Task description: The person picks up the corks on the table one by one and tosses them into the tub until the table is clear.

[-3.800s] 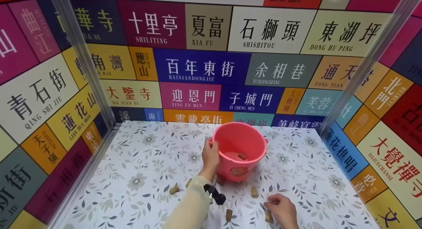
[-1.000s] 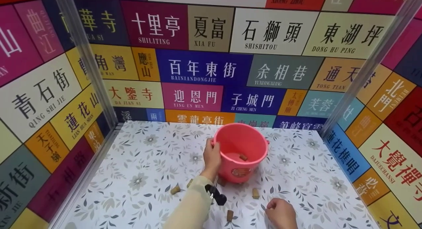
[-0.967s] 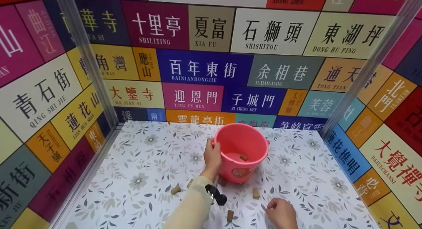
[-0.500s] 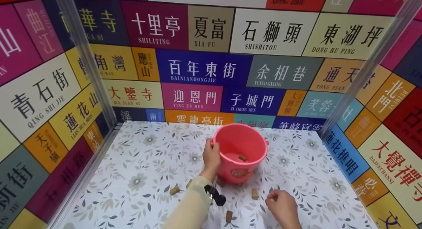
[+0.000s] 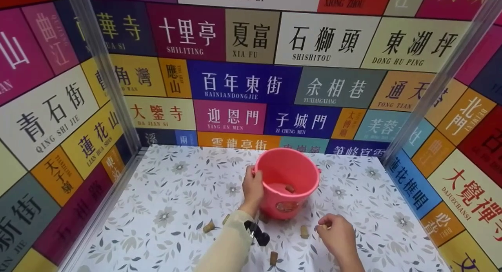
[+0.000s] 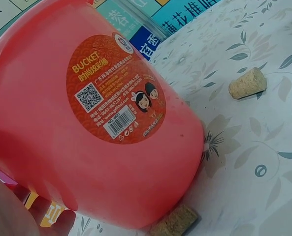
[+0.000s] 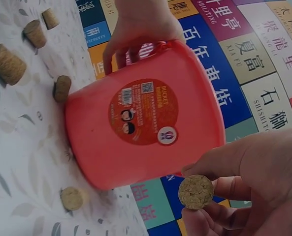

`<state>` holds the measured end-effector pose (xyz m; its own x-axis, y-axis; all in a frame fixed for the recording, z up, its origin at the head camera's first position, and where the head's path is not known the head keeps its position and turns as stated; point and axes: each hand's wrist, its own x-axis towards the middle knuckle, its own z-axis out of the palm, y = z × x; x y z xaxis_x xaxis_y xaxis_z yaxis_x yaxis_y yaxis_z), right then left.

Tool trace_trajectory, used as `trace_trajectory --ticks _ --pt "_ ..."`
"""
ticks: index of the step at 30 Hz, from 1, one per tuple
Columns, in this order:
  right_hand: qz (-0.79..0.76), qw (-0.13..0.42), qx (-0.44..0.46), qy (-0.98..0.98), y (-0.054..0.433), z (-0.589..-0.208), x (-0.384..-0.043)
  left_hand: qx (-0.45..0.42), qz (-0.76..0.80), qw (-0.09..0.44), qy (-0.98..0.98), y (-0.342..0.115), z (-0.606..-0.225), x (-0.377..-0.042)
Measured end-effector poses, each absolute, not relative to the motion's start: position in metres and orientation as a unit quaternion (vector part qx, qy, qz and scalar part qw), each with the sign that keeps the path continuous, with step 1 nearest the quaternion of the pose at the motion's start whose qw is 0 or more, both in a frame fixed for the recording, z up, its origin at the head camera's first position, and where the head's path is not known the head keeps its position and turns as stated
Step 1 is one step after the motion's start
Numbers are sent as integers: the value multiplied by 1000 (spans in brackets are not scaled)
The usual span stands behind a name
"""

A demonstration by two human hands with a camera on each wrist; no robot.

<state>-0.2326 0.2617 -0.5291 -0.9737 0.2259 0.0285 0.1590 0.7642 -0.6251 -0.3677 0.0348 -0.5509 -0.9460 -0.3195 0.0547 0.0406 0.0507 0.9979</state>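
Note:
A pink bucket point(image 5: 283, 203) with an oval label stands on the patterned table, tilted towards me, with a cork point(image 5: 290, 189) inside it. My left hand point(image 5: 253, 187) grips the bucket by its left side near the rim, and its fingers show at the lower left of the left wrist view. To the right of the bucket my right hand point(image 5: 335, 233) pinches another cork point(image 7: 196, 191) between thumb and fingers, best seen end-on in the right wrist view. One cork point(image 5: 304, 231) lies on the table close to that hand.
More corks lie about: one nearest me point(image 5: 273, 258), one at the left point(image 5: 208, 226), one partly behind my sleeve, and one against the bucket's base point(image 6: 175, 221). The floral tabletop point(image 5: 164, 185) is enclosed by walls covered in coloured name signs.
My right hand has picked up the cork that lay beneath it, then risen and moved forward with it. My left hand still holds the bucket in place.

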Motion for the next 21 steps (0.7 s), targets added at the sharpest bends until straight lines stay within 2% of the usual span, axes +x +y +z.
trace_trajectory --ticks 13,21 --pt "334 109 -81 -933 248 -507 -239 99 -682 121 -714 36 -551 -369" --pt "359 169 -67 -915 241 -501 -246 97 -687 123 -709 36 -552 -368"
